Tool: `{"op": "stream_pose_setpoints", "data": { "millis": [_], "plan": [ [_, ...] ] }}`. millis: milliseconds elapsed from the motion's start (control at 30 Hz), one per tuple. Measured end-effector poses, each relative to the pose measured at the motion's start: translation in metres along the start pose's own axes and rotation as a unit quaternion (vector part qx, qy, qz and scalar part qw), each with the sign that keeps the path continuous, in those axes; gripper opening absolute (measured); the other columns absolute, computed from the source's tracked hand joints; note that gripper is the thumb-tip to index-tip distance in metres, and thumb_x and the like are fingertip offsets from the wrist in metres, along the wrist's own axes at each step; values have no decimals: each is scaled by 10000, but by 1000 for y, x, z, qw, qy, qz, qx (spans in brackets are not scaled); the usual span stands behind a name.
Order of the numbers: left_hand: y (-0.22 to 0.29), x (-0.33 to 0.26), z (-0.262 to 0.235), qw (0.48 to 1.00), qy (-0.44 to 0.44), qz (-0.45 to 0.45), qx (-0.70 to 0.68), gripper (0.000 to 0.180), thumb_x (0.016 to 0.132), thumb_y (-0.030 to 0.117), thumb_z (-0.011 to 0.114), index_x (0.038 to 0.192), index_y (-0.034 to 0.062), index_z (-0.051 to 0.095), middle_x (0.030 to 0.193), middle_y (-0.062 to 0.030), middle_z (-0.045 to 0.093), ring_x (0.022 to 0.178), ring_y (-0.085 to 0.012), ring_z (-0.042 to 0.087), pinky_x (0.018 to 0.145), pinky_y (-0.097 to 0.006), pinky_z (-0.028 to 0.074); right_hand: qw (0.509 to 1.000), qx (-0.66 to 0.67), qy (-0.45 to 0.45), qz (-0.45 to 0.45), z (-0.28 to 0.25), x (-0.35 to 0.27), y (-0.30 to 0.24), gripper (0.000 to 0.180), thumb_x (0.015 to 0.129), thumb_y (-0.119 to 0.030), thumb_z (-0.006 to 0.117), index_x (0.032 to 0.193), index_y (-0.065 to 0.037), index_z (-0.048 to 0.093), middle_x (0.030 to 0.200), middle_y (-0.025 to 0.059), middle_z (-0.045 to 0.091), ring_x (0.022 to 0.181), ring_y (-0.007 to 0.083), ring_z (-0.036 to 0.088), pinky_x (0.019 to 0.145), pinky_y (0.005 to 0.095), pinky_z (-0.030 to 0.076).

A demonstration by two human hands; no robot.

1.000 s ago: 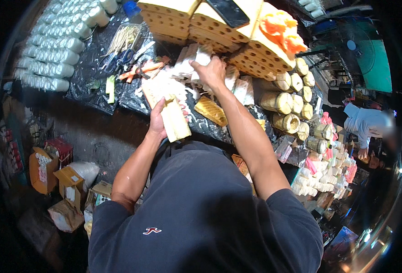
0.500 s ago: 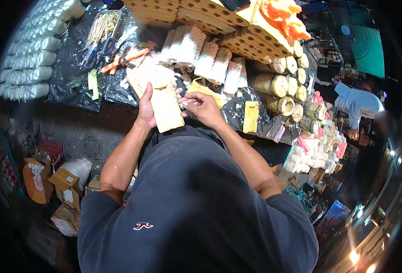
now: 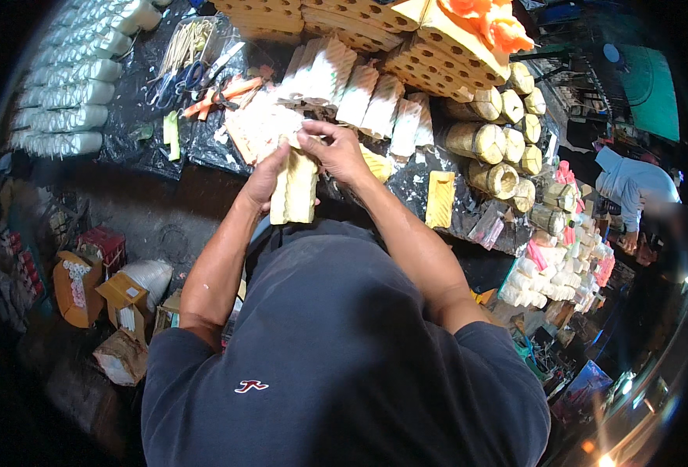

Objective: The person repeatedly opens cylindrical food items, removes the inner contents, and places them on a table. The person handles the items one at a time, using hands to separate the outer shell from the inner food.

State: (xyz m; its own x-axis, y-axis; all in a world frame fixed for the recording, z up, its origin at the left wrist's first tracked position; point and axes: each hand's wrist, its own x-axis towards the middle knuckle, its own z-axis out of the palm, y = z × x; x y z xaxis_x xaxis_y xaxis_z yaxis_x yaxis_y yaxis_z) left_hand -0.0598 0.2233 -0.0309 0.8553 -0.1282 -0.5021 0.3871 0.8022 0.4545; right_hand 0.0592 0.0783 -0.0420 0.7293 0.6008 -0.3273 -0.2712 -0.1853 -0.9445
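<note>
A pale yellow block (image 3: 295,191) with wavy ridges along its side stands tilted in front of my chest. My left hand (image 3: 266,179) is closed around its left side, thumb along the upper part. My right hand (image 3: 336,152) bends over its top end with thumb and fingertips pressed there; glare hides the exact contact. Behind my right wrist lies a yellow grooved slab (image 3: 376,164). A similar yellow slab (image 3: 440,199) lies apart near the table's front edge. White pieces with slanted ridges (image 3: 355,100) rest in a row beyond my hands.
Orange-handled cutters (image 3: 223,97), scissors (image 3: 192,75) and thin sticks (image 3: 188,43) lie at the back left. White rolls (image 3: 71,121) are stacked far left. Perforated yellow blocks (image 3: 437,66) and wrapped cylinders (image 3: 476,140) stand behind. Another person (image 3: 632,183) bends at the right.
The yellow block has turned from its flat face to its ridged side. My right hand has moved up from beside it to its top end; my left hand has shifted its grip.
</note>
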Motion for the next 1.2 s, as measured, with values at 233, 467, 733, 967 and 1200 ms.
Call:
{"op": "stream_pose_setpoints", "data": {
  "millis": [233, 467, 733, 967, 1200],
  "plan": [
    [12, -18, 1, 976, 55, -6, 211, 798, 860, -68, 624, 1605, 46, 363, 1220, -193, 678, 908, -307, 772, 730, -418, 653, 987, 1, 14, 161, -8, 23, 6, 279, 1069, -190, 657, 1162, 63, 728, 806, 40, 709, 596, 93, 576, 550, 236, 489],
    [9, -20, -38, 999, -13, -26, -34, 639, 1100, 480, 480, 1521, 0, 452, 1248, -270, 694, 1010, -410, 759, 852, -518, 657, 976, 121, -73, 163, 15, 7, -11, 481, 984, -125, 778, 1383, 71, 594, 1030, 72, 715, 738, 109, 637, 640, 265, 546],
    [25, -17, -47, 990, 28, 132, 50, 678, 1139, 549, 365, 1490, -19, 479, 1284, -208, 703, 1063, -330, 754, 933, -455, 637, 987, 84, -17, 139, 23, 13, -4, 382, 1062, -115, 664, 1396, 55, 593, 1055, 74, 715, 865, 112, 668, 741, 257, 575],
    [40, -8, -38, 959, 95, 267, 19, 524, 1164, 408, 421, 1488, 1, 480, 1338, -157, 664, 1143, -240, 711, 990, -387, 592, 956, -256, -78, -118, 37, -6, -16, 471, 993, -100, 721, 1432, 36, 621, 1116, 77, 738, 913, 102, 678, 823, 273, 569],
    [55, -11, -21, 926, 135, 323, 143, 514, 1164, 396, 444, 1518, 23, 418, 1376, -130, 611, 1175, -205, 656, 1020, -369, 549, 991, 46, -77, 101, 42, -7, -14, 346, 1006, -60, 670, 1320, 86, 680, 1072, 128, 774, 884, 152, 744, 769, 297, 614]
  ]
}}
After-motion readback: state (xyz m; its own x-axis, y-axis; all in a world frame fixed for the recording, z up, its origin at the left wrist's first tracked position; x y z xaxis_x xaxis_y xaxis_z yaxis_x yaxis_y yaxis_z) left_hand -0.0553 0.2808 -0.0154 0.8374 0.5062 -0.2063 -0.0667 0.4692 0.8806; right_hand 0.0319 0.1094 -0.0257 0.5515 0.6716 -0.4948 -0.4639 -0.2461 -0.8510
